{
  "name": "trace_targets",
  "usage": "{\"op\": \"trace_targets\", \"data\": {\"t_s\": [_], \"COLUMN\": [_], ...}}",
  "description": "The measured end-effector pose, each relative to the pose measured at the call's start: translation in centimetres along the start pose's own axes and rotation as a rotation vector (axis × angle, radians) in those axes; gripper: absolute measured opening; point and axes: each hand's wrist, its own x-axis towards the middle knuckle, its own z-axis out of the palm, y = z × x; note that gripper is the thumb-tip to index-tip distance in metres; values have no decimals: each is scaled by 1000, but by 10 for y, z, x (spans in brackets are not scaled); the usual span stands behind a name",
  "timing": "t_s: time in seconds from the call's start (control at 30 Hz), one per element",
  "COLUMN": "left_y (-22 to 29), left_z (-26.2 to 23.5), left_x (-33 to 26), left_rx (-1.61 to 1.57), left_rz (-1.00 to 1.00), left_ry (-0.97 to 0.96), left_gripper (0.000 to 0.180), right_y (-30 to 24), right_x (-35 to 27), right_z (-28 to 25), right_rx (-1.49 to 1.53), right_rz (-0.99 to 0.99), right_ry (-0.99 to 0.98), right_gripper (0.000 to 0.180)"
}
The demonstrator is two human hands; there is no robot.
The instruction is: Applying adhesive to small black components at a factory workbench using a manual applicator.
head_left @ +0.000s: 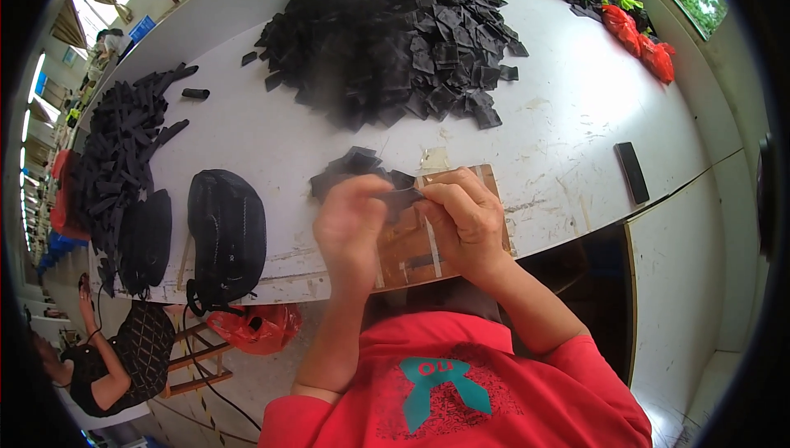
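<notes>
Head view: one dark fabric piece point(401, 198) is pinched in the right hand's point(465, 216) grip, above the near edge of the worktop point(559, 119). The left hand point(350, 219) meets its other end, too blurred to tell its grip. Two black pouches point(228, 230) lie by the near-left corner; one large heap of black pieces point(395, 41), uncountable, fills the far middle.

I see the desk point(559, 111) lies bare to the right of the hands point(467, 213), so one can pass freely there until the dark flat slab point(631, 173). Straight ahead, the big heap of black pieces point(395, 41) blocks the way. On the left, two black bags point(226, 230) are obstacles, but a narrow passage separates them from the hands.
</notes>
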Motion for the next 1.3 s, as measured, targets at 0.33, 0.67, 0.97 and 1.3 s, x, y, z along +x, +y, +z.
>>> {"op": "trace_targets", "data": {"t_s": [0.33, 0.67, 0.97, 1.3], "left_y": [-6, 16, 11, -9], "left_z": [-1, 18, 12, 15], "left_x": [0, -46, -47, -53], "left_rx": [198, 81, 499, 577], "left_rz": [-124, -55, -49, -14], "left_ry": [25, 21, -82, -16], "left_gripper": [15, 21, 5, 7], "right_y": [-5, -36, -27, -12], "right_x": [8, -25, -47, -49], "right_z": [-3, -24, -30, -18], "right_rx": [76, 1283, -39, -290], "right_rz": [148, 1123, 249, -216], "right_ry": [-113, -9, 38, -2], "right_gripper": [6, 17, 17, 23]}}
